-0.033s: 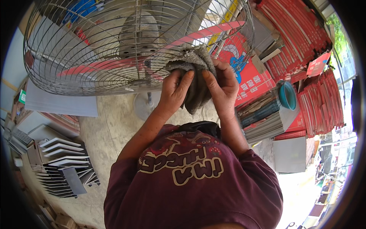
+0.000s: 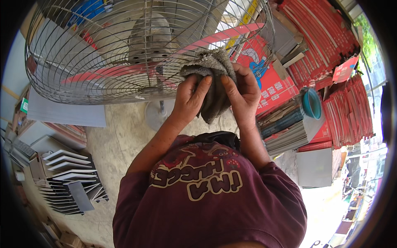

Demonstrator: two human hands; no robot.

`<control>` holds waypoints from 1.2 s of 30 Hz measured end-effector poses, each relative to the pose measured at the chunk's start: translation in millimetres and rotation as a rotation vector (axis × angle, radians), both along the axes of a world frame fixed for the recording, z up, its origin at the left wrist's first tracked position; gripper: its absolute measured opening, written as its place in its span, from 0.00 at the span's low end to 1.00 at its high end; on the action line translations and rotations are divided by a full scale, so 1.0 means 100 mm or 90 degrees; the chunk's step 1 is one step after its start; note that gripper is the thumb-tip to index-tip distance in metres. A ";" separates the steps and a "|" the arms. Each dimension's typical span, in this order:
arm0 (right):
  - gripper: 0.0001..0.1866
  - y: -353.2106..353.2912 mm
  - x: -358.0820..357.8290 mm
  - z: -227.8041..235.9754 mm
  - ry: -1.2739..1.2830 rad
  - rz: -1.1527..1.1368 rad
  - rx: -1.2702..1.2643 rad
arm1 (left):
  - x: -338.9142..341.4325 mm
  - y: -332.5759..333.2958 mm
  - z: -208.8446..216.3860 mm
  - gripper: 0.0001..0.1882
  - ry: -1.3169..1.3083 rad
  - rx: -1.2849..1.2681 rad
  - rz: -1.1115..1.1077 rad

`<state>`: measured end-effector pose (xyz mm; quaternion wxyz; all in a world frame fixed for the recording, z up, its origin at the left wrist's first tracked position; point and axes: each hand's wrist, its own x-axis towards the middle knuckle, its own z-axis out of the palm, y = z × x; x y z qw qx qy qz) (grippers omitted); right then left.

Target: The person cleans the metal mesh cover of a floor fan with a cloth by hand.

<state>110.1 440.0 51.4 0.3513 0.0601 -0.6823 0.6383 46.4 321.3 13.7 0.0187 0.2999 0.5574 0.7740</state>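
Note:
Both my hands hold a grey rag (image 2: 213,78) bunched up against the wire guard (image 2: 103,62) of a big pedestal fan. My left hand (image 2: 190,99) grips the rag's left side, fingers pointing up. On the rag's right side my right hand (image 2: 245,96) closes over it, partly covering the cloth. Behind the guard are red blades (image 2: 225,37) and a grey motor housing (image 2: 151,35). The fan's round base (image 2: 156,113) stands on the pale floor just beyond my left wrist. My dark red shirt fills the lower middle of the view.
Stacks of red flat packs (image 2: 326,37) fill the right side, with a teal bowl (image 2: 312,103) on a pile of flat sheets (image 2: 283,126). A grey slab (image 2: 316,167) leans below them. Grey sample boards on a rack (image 2: 68,182) sit at lower left.

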 end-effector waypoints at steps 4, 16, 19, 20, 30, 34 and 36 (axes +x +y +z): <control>0.18 0.09 0.05 0.17 0.026 -0.037 -0.009 | 0.02 0.09 0.20 0.15 0.015 -0.004 -0.045; 0.20 0.36 -0.01 0.28 0.158 -0.082 0.045 | 0.06 0.30 0.46 0.15 0.002 -0.006 -0.131; 0.17 0.36 -0.01 0.26 0.109 -0.133 0.097 | 0.06 0.24 0.38 0.15 0.000 -0.048 -0.122; 0.16 0.39 0.00 0.22 0.087 -0.152 0.145 | 0.06 0.22 0.35 0.15 0.000 -0.056 -0.121; 0.16 0.34 0.09 0.15 -0.042 -0.078 0.293 | 0.17 0.17 -0.02 0.13 -0.093 -0.041 -0.073; 0.20 0.37 0.13 0.11 -0.041 -0.055 0.349 | 0.25 0.19 0.04 0.14 -0.081 -0.011 -0.039; 0.24 0.37 0.15 0.14 -0.029 -0.048 0.394 | 0.27 0.19 0.06 0.15 -0.069 -0.008 -0.020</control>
